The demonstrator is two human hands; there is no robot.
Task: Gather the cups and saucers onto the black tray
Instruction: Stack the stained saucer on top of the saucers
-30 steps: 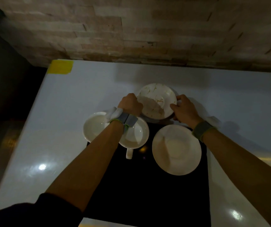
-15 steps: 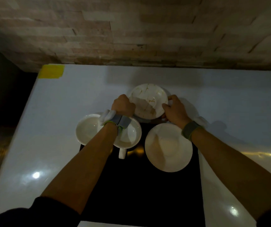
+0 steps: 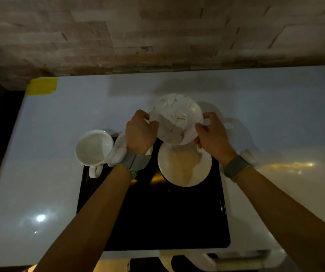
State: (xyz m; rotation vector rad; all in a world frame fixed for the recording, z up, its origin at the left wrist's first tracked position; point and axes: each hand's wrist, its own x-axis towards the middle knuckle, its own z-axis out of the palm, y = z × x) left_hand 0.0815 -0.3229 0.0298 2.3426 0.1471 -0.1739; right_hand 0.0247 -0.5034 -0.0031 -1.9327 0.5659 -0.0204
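A stained white saucer point(image 3: 176, 118) hangs tilted above the far edge of the black tray point(image 3: 157, 216). My left hand point(image 3: 140, 132) grips its left rim and my right hand point(image 3: 209, 132) grips its right rim. Below it a second saucer point(image 3: 184, 166) with a brownish stain lies on the tray's far right part. A white cup point(image 3: 94, 148) with its handle toward me sits at the tray's far left corner, partly over the edge. Another white cup point(image 3: 121, 141) beside it is mostly hidden under my left wrist.
The tray rests on a glossy white table point(image 3: 49, 183) that ends at a brick wall point(image 3: 157, 36). Yellow tape point(image 3: 42, 86) marks the table's far left corner. A chair-like shape shows below the table's near edge.
Both hands have lifted the stained saucer and drawn it toward me, so it now overlaps the saucer on the tray. The view has shifted slightly.
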